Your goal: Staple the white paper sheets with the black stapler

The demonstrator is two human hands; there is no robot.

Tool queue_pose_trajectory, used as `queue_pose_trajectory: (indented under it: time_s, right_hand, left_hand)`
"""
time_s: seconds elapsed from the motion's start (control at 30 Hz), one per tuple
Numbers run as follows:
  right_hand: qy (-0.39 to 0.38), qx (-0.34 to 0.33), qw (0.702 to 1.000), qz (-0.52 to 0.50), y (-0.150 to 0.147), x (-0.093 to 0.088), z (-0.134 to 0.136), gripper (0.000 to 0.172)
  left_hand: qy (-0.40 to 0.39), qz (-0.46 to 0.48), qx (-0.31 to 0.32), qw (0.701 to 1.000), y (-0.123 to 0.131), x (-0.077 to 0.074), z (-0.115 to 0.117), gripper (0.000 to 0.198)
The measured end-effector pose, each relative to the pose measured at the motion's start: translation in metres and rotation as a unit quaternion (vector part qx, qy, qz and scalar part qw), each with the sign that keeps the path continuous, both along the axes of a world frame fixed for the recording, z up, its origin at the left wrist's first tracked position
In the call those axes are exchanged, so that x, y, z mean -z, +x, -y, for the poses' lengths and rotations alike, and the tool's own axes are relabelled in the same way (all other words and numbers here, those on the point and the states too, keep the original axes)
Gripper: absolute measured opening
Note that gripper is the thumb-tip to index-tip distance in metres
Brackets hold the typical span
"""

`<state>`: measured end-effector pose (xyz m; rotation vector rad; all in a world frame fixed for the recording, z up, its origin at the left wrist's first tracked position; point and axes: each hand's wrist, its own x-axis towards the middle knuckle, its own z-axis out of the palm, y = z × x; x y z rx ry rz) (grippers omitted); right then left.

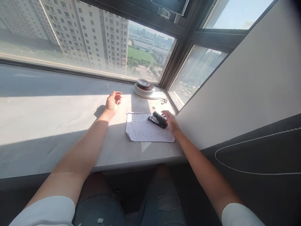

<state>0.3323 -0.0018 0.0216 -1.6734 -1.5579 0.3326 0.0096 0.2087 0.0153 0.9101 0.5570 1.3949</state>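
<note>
A black stapler (158, 120) with a bit of orange at its rear end lies slantwise on sheets of paper (150, 135) covered with rows of dark marks. My right hand (172, 122) is at the stapler's rear end, over the right side of the paper, with its fingers stretched out and apart; whether they touch the stapler I cannot tell. To the left of the paper, my left hand (113, 102) is raised over the sill, palm turned inward, fingers loosely bent and holding nothing.
A stack of plates (144, 89) stands in the window corner on the pale sill (70, 116). Beside it lie what look like keys (164, 101) and two small dark pieces (153, 107). A white wall (235, 84) borders the right. A beaded cord (216, 153) hangs there.
</note>
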Motion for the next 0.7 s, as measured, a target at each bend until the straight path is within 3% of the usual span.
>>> queue_pose_trajectory:
  time_s: [0.07, 0.17, 0.37, 0.53, 0.6, 0.7]
  right_hand:
    - [0.032, 0.024, 0.999, 0.018, 0.018, 0.002, -0.014, 0.045]
    - [0.026, -0.031, 0.991, 0.125, 0.033, 0.014, -0.043, 0.035]
    - [-0.070, -0.115, 0.965, 0.225, 0.019, 0.043, -0.094, 0.049]
    - [-0.091, -0.143, 0.952, 0.253, -0.042, 0.038, -0.120, 0.052]
    - [-0.073, -0.155, 0.952, 0.256, -0.082, 0.033, -0.131, 0.053]
    - [-0.046, -0.183, 0.948, 0.256, -0.153, 0.027, -0.143, 0.049]
  left_hand:
    - [-0.018, 0.026, 0.020, 0.999, -0.001, -0.003, 0.002, 0.034]
    - [-0.041, 0.057, 0.043, 0.997, -0.004, -0.009, 0.007, 0.034]
    - [-0.055, 0.085, 0.113, 0.988, -0.013, -0.017, 0.013, 0.050]
    - [-0.042, 0.086, 0.054, 0.994, -0.030, -0.023, 0.011, 0.060]
    - [-0.025, 0.093, 0.015, 0.995, -0.045, -0.031, 0.015, 0.059]
    - [0.004, 0.098, -0.094, 0.991, -0.081, -0.048, 0.030, 0.056]
